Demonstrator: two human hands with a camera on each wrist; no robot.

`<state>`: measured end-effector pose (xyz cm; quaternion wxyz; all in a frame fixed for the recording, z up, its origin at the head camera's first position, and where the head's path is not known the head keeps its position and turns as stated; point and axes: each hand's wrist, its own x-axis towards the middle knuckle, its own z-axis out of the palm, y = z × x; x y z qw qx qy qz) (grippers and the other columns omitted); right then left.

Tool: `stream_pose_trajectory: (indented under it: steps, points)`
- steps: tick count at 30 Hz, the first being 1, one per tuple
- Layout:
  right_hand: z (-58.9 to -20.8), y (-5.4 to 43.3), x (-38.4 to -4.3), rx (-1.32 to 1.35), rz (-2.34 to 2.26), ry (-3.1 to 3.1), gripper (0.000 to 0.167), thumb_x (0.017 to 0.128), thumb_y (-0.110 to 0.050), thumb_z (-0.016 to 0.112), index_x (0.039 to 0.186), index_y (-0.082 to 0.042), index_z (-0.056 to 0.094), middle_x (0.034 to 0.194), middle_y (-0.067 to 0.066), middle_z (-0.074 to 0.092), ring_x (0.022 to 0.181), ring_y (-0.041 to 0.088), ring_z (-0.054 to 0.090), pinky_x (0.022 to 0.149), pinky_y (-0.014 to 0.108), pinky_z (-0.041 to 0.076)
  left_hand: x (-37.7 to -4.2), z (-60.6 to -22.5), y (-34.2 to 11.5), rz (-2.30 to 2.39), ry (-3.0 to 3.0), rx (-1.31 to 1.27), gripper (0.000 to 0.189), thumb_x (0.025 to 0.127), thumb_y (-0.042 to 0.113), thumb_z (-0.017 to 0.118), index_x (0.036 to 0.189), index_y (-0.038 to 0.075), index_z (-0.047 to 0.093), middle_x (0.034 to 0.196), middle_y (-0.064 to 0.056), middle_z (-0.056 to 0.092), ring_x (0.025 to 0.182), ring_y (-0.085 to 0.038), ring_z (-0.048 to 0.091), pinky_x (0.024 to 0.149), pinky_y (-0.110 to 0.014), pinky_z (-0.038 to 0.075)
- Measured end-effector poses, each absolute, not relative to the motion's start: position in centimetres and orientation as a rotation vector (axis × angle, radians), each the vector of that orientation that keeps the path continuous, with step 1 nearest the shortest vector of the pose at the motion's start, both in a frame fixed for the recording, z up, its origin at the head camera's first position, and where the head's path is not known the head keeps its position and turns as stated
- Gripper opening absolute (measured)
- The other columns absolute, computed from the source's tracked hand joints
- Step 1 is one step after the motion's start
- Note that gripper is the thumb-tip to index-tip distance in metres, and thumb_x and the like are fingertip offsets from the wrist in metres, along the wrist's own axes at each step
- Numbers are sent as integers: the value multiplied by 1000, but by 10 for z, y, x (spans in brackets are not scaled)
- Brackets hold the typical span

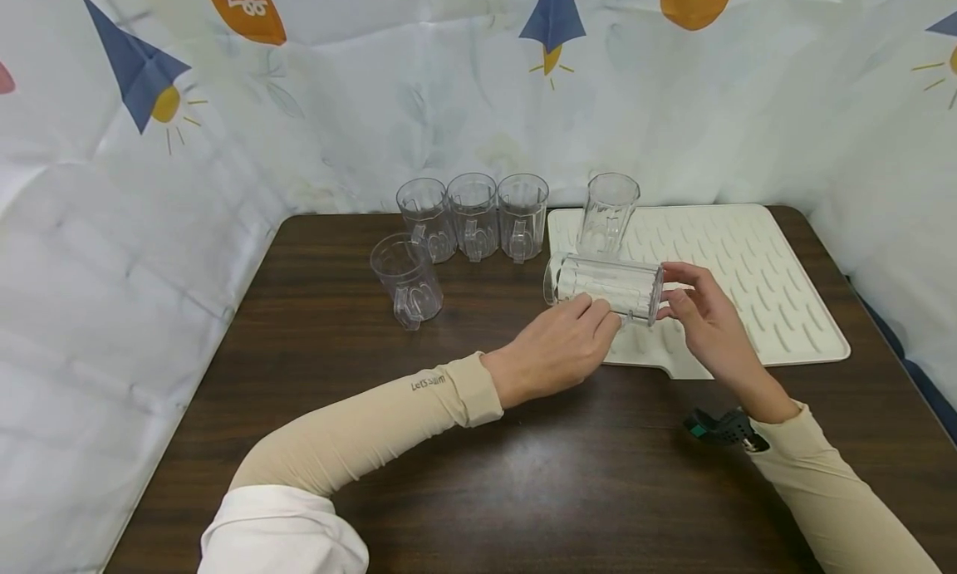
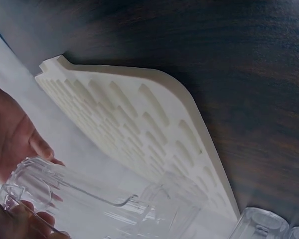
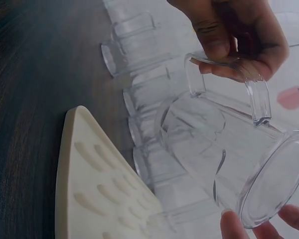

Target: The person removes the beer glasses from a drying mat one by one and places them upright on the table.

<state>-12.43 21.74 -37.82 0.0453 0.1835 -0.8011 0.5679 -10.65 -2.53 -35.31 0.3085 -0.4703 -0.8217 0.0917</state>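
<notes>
A clear plastic mug is held on its side above the front left part of a cream drying mat. My left hand grips its handle, fingers curled through the loop. At the base end, my right hand holds the mug's rim of the base with its fingertips. The mug's mouth points left in the head view. Just behind it, another clear mug stands on the mat's back left corner.
Three clear mugs stand in a row at the back of the dark wooden table, left of the mat. One more mug stands in front of that row's left end. A patterned white cloth hangs behind the table.
</notes>
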Motion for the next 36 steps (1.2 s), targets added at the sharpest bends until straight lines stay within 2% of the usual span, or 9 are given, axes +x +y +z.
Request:
stream_pose_trajectory:
  steps: [6, 9, 16, 24, 36]
  points:
    - [-378, 216, -123, 493, 1655, -2535, 53, 103, -7, 62, 150, -2, 39, 134, -18, 44, 113, -3, 56, 83, 5, 51, -105, -357, -24, 230, -2177, -1249, 26, 105, 5, 35, 98, 12, 59, 89, 1, 59, 77, -18, 54, 70, -26, 45]
    - [-379, 215, -123, 482, 1668, -2541, 56, 99, -6, 65, 149, -3, 39, 134, -18, 44, 113, -1, 56, 83, 4, 51, -104, -359, -23, 217, -2175, -1250, 26, 106, 5, 35, 98, 12, 59, 89, 1, 59, 76, -17, 53, 69, -25, 45]
    - [-380, 214, -123, 489, 1715, -2514, 54, 98, -3, 66, 146, -2, 40, 133, -18, 46, 114, 3, 57, 86, 3, 51, -102, -362, -23, 220, -2192, -1238, 27, 107, 9, 34, 99, 13, 59, 90, 2, 58, 77, -16, 53, 68, -25, 45]
    - [-381, 212, -124, 509, 1729, -2475, 53, 97, 1, 65, 143, 0, 41, 132, -17, 47, 112, -1, 57, 85, 4, 52, -99, -363, -23, 252, -2191, -1188, 27, 108, 11, 34, 96, 16, 58, 87, 4, 56, 74, -16, 52, 66, -25, 43]
    - [-382, 210, -125, 484, 1703, -2478, 53, 96, 0, 66, 144, 1, 41, 132, -18, 47, 111, 0, 57, 81, 6, 54, -100, -364, -24, 239, -2198, -1208, 27, 109, 12, 33, 99, 15, 58, 89, 4, 57, 78, -16, 54, 70, -25, 46]
